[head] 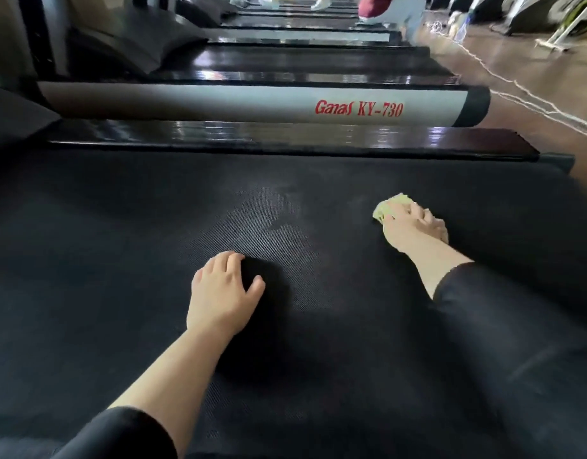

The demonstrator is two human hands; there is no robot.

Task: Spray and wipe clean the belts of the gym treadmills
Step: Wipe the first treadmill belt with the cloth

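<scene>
Wiping in progress | right hand point(414, 226) gripping cloth point(389, 207), rubbing belt point(120, 243) at 2 o'clock | left hand point(219, 289) bracing, empty | farther treadmills point(285, 61) likely waiting

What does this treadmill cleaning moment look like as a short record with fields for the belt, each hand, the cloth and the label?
belt: black, textured, paler patch near the middle
left hand: rests on the belt, holds nothing
right hand: grips the cloth against the belt
cloth: yellow-green, bunched
label: Ganas KY-730, red, on the grey rail beyond the belt
</scene>
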